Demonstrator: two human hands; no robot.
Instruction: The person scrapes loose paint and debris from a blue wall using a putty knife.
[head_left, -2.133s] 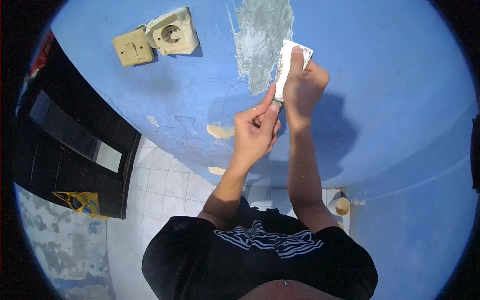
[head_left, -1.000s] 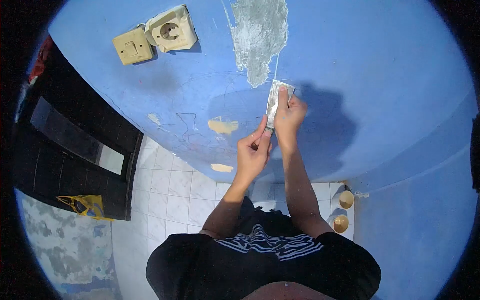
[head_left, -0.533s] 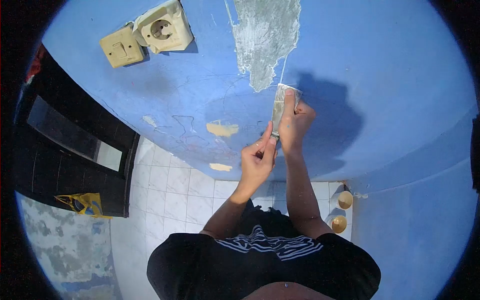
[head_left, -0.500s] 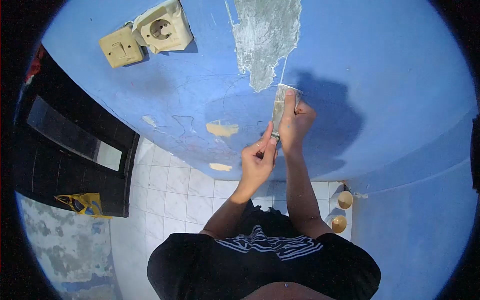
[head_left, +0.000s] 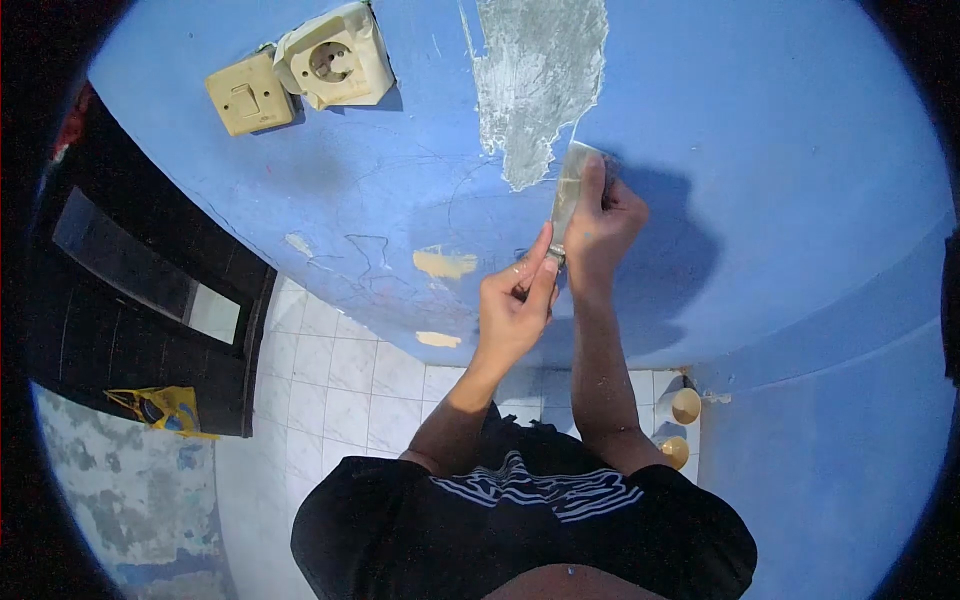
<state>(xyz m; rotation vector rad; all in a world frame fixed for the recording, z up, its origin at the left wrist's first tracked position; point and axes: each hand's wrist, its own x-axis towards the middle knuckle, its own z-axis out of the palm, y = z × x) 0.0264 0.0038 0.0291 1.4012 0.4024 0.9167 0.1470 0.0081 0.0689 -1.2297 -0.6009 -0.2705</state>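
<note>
We are gripping the scraper (head_left: pixel 568 200) with both hands. Our right hand (head_left: pixel 603 228) is wrapped shut around it, the forefinger lying straight along the back of the blade and pressing it to the blue wall (head_left: pixel 780 150). Our left hand (head_left: pixel 515 300), at about seven o'clock from the right, is pinching the butt of the handle between thumb and curled fingers. The blade is sitting upright on the wall, its top edge touching the lower right border of the grey bare patch (head_left: pixel 540 80), which is running up toward twelve o'clock.

To scrape well here, we judge that we should be keeping the blade at a low angle to the wall, pressing through the forefinger and pushing from the handle, so the edge is sliding under the paint along the patch border rather than gouging the plaster.

Further out, at ten o'clock, a cream switch (head_left: pixel 250 93) and a socket (head_left: pixel 335 62) are hanging side by side, the socket looking tilted off the wall. At eight o'clock two small cream chips (head_left: pixel 445 264) are showing in the paint. At five o'clock two cups (head_left: pixel 685 405) are standing on the tiled floor (head_left: pixel 330 380).

We are finding no readable brand, label or writing anywhere; our shirt (head_left: pixel 540 480) is bearing only a white line design.
</note>
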